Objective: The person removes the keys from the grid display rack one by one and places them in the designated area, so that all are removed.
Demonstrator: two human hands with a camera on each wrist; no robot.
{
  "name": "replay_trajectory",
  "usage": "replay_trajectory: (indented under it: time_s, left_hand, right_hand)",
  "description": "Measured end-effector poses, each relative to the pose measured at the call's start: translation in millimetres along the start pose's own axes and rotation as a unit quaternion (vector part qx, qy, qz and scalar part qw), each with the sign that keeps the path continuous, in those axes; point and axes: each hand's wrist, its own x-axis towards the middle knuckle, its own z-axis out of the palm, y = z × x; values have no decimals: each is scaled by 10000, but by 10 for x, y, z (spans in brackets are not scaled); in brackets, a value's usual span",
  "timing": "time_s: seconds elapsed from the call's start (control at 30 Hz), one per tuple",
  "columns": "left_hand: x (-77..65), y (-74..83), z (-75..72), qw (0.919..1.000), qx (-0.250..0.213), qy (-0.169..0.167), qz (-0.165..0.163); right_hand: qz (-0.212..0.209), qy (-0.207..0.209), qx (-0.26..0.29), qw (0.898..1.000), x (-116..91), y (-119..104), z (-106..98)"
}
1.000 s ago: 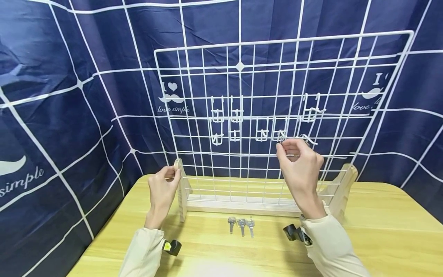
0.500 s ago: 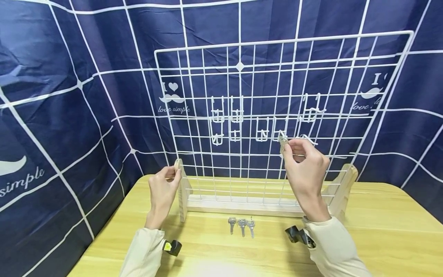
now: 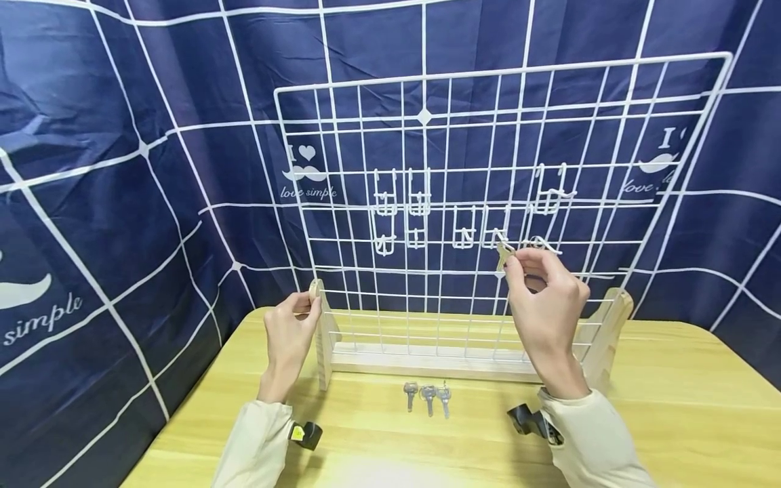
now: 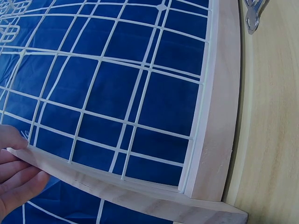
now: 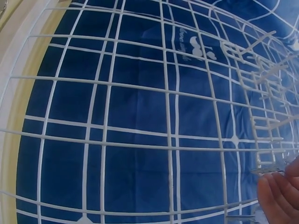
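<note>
My right hand [image 3: 549, 291] pinches a key [image 3: 504, 256] between thumb and fingertips, in front of a white wire hook [image 3: 493, 237] on the grid rack. The key overlaps that hook's lower end in the head view. In the right wrist view the key [image 5: 268, 171] pokes out past the fingertips [image 5: 273, 189]. My left hand [image 3: 291, 333] grips the top of the rack's left wooden upright [image 3: 323, 339]; the left wrist view shows fingers [image 4: 21, 184] around that wood. Three more keys [image 3: 429, 400] lie side by side on the table before the rack.
The white grid rack [image 3: 448, 169] stands on a wooden base [image 3: 427, 362] with a right upright [image 3: 613, 325]. Several other wire hooks [image 3: 464, 236] hang across its middle. A dark blue patterned cloth [image 3: 183, 88] surrounds the wooden table [image 3: 689, 386].
My right hand has drawn slightly right and down from the hook, and the key, mostly hidden at first, now shows at its fingertips. The left hand keeps its hold on the upright.
</note>
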Motion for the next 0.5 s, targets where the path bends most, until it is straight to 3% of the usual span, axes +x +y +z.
replay_trajectory:
  time_s: [0.5]
  left_hand:
    - [9, 3, 0, 10000, -57, 9, -8]
  right_hand:
    - [-268, 266, 366, 9986, 6, -114, -86]
